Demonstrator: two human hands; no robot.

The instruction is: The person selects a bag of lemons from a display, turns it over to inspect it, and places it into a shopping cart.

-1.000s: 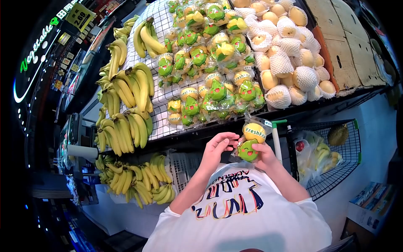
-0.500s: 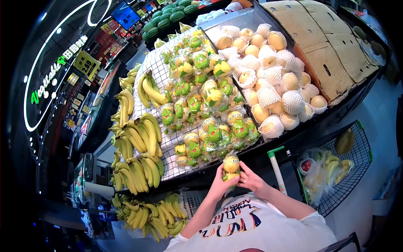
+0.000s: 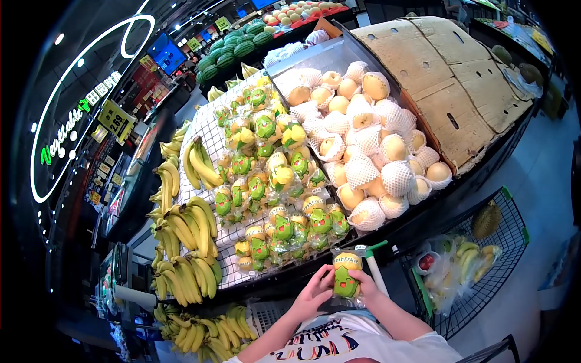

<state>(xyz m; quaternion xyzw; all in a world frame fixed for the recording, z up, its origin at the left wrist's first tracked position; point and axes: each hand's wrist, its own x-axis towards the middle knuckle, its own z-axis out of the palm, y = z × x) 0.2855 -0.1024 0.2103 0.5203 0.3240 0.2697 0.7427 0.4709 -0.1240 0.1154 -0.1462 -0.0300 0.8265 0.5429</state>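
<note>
A clear bag of yellow fruit with a green cartoon print is held upright in front of my shirt. My right hand grips its right side, fingers wrapped round it. At its left edge, my left hand has its fingers apart, the fingertips close to or touching the plastic. Similar printed bags lie in rows on the white grid display just beyond my hands.
Banana bunches line the display's left side. Pears in foam nets fill the bin beyond, beside brown cardboard. A cart with bagged fruit stands at the right, near a green-topped white post.
The bag has turned so its green print faces me, now in my right hand. My left hand has loosened its hold. The view has shifted, and the display appears further left.
</note>
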